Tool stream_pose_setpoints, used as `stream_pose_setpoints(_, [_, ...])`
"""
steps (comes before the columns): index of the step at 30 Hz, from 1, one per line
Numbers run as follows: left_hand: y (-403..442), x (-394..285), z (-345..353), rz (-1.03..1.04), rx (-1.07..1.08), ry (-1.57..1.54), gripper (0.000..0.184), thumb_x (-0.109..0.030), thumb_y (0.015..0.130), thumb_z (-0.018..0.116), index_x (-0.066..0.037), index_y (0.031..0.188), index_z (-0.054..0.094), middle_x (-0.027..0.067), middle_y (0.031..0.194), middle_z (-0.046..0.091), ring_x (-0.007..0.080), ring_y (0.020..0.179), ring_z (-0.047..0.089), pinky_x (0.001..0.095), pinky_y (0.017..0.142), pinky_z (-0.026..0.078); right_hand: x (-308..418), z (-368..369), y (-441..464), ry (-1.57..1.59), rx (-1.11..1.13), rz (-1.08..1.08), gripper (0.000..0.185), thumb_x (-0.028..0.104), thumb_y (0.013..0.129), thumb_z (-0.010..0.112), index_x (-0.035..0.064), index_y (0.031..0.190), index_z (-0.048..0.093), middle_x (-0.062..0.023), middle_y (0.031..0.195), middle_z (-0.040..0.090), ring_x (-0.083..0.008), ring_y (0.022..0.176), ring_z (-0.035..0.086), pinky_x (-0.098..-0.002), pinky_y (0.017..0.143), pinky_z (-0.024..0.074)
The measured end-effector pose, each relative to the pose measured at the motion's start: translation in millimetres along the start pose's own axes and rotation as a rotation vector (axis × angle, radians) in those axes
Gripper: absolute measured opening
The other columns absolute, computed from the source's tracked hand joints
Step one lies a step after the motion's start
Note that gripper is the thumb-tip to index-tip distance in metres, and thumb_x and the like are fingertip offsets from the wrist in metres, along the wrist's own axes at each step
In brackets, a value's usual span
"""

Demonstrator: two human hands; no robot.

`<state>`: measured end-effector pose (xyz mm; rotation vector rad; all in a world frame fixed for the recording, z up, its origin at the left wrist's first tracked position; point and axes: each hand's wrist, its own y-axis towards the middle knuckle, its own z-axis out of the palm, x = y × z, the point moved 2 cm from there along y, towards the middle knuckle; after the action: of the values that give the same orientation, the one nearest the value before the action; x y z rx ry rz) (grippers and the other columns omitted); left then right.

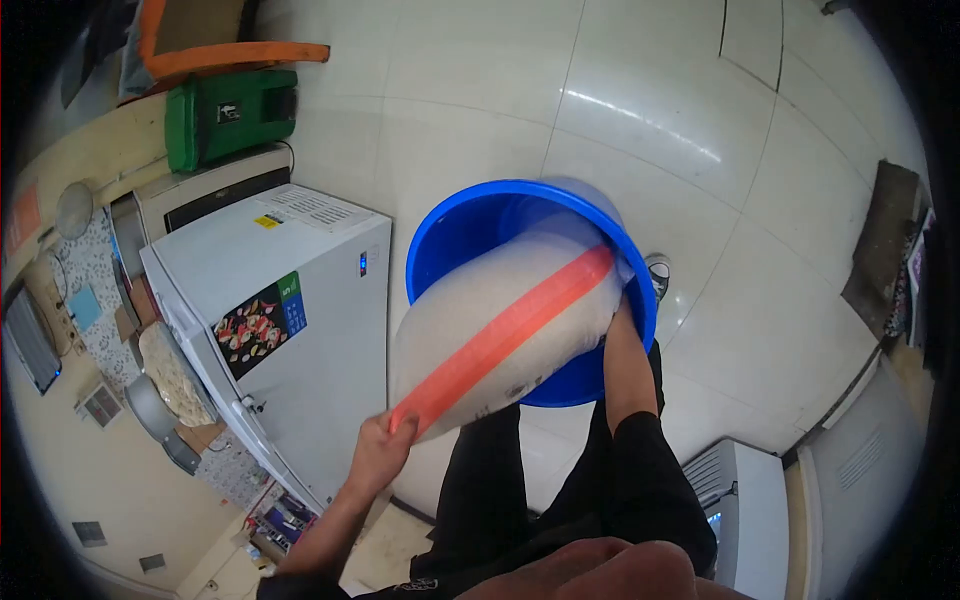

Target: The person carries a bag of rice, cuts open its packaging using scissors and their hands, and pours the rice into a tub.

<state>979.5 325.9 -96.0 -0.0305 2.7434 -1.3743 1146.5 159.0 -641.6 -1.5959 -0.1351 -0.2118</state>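
Observation:
A large whitish sack [520,300] with a red-orange stripe lies slanted across a round blue tub [440,235]. Its upper right end is inside the tub and its lower left end sticks out over the rim. My left hand [383,450] is closed on the corner at that lower left end, where the stripe ends. On the tub's right side my right hand [622,310] reaches in against the sack's other end; its fingers are hidden by the sack.
A white freezer [340,280] stands left of the tub, with a green container [215,120] and an orange-edged piece of furniture [230,57] beyond it. A dark mat [885,250] is at the right. A white appliance [755,510] stands lower right.

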Motion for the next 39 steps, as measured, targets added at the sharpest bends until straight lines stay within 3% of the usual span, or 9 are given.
stream_pose_setpoints(6, [90, -76, 51, 0.126, 0.187, -0.003, 0.033, -0.026, 0.101, 0.055, 0.004, 0.092, 0.065, 0.0024, 0.066, 0.056, 0.0088, 0.066, 0.049, 0.0311, 0.062, 0.045, -4, -8, 91, -0.063, -0.042, 0.072, 0.037, 0.021, 0.100, 0.056, 0.0048, 0.133, 0.055, -0.0109, 0.130, 0.058, -0.0210, 0.115, 0.057, -0.0328, 0.096, 0.0459])
stream_pose_setpoints(11, [132, -84, 104, 0.293, 0.123, -0.061, 0.031, -0.024, 0.099, 0.055, 0.004, 0.088, 0.063, 0.0133, 0.065, 0.056, 0.0169, 0.061, 0.054, 0.0365, 0.061, 0.046, -3, -35, 92, -0.217, -0.156, 0.079, 0.037, 0.020, 0.100, 0.057, 0.0056, 0.134, 0.055, -0.0109, 0.130, 0.058, -0.0211, 0.116, 0.057, -0.0326, 0.097, 0.0457])
stream_pose_setpoints(16, [153, -86, 147, 0.300, 0.140, -0.265, 0.035, -0.028, 0.098, 0.055, 0.003, 0.083, 0.059, 0.0183, 0.066, 0.057, 0.0246, 0.061, 0.056, 0.0390, 0.062, 0.046, 13, -54, 4, -0.496, -0.068, -0.385, 0.040, 0.019, 0.099, 0.057, 0.0074, 0.138, 0.052, -0.0108, 0.137, 0.054, -0.0224, 0.123, 0.053, -0.0347, 0.100, 0.0431])
stream_pose_setpoints(18, [154, -78, 151, 0.283, 0.161, -0.327, 0.038, -0.034, 0.097, 0.058, 0.003, 0.087, 0.060, 0.0197, 0.068, 0.060, 0.0271, 0.065, 0.061, 0.0397, 0.065, 0.048, 50, -35, -103, -0.585, 0.147, -0.554, 0.048, 0.018, 0.098, 0.058, 0.0095, 0.144, 0.048, -0.0108, 0.149, 0.046, -0.0248, 0.135, 0.045, -0.0390, 0.108, 0.0383])
stream_pose_setpoints(21, [151, -61, 144, 0.312, 0.137, -0.194, 0.041, -0.040, 0.095, 0.063, 0.001, 0.099, 0.063, 0.0159, 0.077, 0.067, 0.0252, 0.074, 0.067, 0.0371, 0.071, 0.051, 66, -14, -203, -0.841, 0.475, -0.878, 0.047, 0.011, 0.095, 0.058, 0.0075, 0.141, 0.051, -0.0160, 0.147, 0.046, -0.0309, 0.137, 0.044, -0.0397, 0.106, 0.0419])
stream_pose_setpoints(24, [140, -21, 121, 0.248, 0.143, -0.238, 0.050, -0.044, 0.089, 0.070, -0.002, 0.115, 0.061, 0.0159, 0.093, 0.072, 0.0307, 0.089, 0.071, 0.0389, 0.082, 0.053, 65, -2, -250, -1.076, 0.614, -0.938, 0.050, 0.019, 0.096, 0.062, 0.0093, 0.143, 0.049, -0.0124, 0.149, 0.045, -0.0297, 0.137, 0.044, -0.0413, 0.107, 0.0406])
stream_pose_setpoints(30, [175, 134, 130, 0.068, 0.004, -0.199, 0.061, -0.033, 0.087, 0.068, -0.005, 0.137, 0.047, 0.0142, 0.101, 0.072, 0.0345, 0.100, 0.069, 0.0442, 0.087, 0.054, 43, 15, -270, -1.170, 0.655, -1.022, 0.068, 0.014, 0.085, 0.072, 0.0048, 0.147, 0.044, -0.0158, 0.151, 0.041, -0.0334, 0.141, 0.039, -0.0428, 0.115, 0.0330])
stream_pose_setpoints(34, [214, 160, 176, 0.151, -0.099, 0.054, 0.065, -0.019, 0.088, 0.067, -0.003, 0.143, 0.037, 0.0168, 0.100, 0.072, 0.0364, 0.089, 0.071, 0.0465, 0.083, 0.057, 33, 27, -277, -1.188, 0.649, -1.054, 0.076, 0.015, 0.083, 0.074, 0.0009, 0.148, 0.040, -0.0185, 0.153, 0.038, -0.0349, 0.143, 0.035, -0.0435, 0.119, 0.0260])
stream_pose_setpoints(39, [251, 134, 181, 0.012, 0.060, 0.181, 0.053, -0.015, 0.092, 0.058, 0.001, 0.138, 0.038, 0.0252, 0.102, 0.071, 0.0400, 0.093, 0.071, 0.0491, 0.081, 0.058, 16, 22, -261, -0.978, 0.541, -0.959, 0.053, 0.025, 0.099, 0.060, -0.0024, 0.143, 0.047, -0.0158, 0.148, 0.047, -0.0298, 0.134, 0.045, -0.0393, 0.114, 0.0329])
